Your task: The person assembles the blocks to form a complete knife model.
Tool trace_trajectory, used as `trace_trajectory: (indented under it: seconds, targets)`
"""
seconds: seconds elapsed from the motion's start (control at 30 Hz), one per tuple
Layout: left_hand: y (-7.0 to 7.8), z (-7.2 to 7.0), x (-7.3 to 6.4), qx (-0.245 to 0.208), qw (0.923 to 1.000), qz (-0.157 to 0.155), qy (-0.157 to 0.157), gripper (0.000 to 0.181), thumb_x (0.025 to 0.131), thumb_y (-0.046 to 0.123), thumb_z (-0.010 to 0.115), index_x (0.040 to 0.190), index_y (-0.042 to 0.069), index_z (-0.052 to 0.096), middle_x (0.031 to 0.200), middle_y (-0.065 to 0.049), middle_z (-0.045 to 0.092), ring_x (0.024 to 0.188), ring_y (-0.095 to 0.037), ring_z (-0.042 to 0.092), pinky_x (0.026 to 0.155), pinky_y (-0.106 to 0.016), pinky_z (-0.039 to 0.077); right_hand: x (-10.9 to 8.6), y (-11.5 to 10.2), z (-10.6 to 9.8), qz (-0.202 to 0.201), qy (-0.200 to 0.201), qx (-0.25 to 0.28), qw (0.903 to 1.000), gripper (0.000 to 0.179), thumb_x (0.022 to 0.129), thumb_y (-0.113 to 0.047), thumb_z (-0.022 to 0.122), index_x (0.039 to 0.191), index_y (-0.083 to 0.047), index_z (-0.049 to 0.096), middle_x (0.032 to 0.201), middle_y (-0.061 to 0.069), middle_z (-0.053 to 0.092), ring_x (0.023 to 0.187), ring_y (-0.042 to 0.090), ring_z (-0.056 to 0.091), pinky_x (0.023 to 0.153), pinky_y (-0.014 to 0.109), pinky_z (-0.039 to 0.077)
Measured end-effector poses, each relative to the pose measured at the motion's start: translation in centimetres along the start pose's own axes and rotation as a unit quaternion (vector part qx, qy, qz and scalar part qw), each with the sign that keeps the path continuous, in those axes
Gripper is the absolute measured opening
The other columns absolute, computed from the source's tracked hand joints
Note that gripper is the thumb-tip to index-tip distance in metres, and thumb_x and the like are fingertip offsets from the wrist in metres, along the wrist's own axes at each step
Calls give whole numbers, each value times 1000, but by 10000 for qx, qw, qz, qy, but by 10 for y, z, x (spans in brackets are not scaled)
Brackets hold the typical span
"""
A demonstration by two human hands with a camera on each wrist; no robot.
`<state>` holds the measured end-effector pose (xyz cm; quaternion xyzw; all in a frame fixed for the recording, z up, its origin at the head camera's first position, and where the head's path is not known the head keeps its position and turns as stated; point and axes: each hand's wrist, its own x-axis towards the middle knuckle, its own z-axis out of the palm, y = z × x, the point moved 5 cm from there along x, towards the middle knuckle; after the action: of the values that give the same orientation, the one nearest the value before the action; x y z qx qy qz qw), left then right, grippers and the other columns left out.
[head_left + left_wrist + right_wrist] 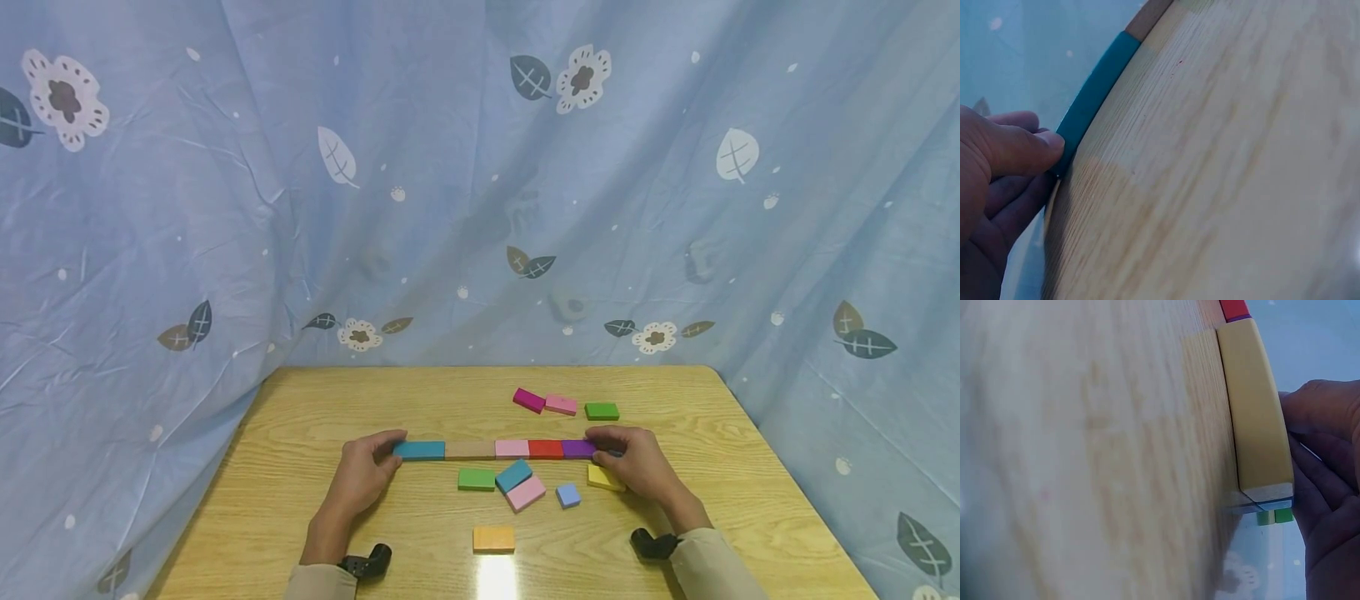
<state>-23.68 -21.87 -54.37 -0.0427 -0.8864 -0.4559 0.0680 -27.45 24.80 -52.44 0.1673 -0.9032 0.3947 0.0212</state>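
Observation:
Several wooden blocks lie end to end in a straight row across the table: a teal-blue block (419,451), a plain wood block (469,450), a pink block (512,449), a red block (546,449) and a purple block (578,449). My left hand (365,473) pinches the free end of the teal-blue block between thumb and fingers. At the opposite end, my right hand (637,461) grips the row just past the purple block; a bluish piece there is mostly hidden by the fingers. A yellow block (1257,406) lies beside the right hand, on the near side of the row.
Nearer than the row lie a green block (476,480), a blue block (513,476), a pink block (527,493), a small light-blue block (567,496) and an orange block (493,539). Behind it are magenta (529,401), pink and green blocks. A curtain (465,208) hangs beyond the table.

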Motion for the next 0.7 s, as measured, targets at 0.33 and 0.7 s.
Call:
trace_trajectory:
  seconds: [0.33,0.7]
  targets:
    - [0,-2,0,3,10000,48,14,43,96,-5,79,138,5,75,139,-14,76,134,-36,71,114,-52,58,4,-25,6,-260,97,542,9981,39,93,2,83,132,2,77,127,20,80,119,39,78,101,45,66]
    - [0,-1,0,-77,10000,37,-8,44,96,-4,79,140,6,75,140,-14,75,136,-35,70,115,-51,57,-1,-63,56,-683,-432,1398,9869,31,98,-5,81,129,-1,79,126,15,81,115,26,80,96,21,64]
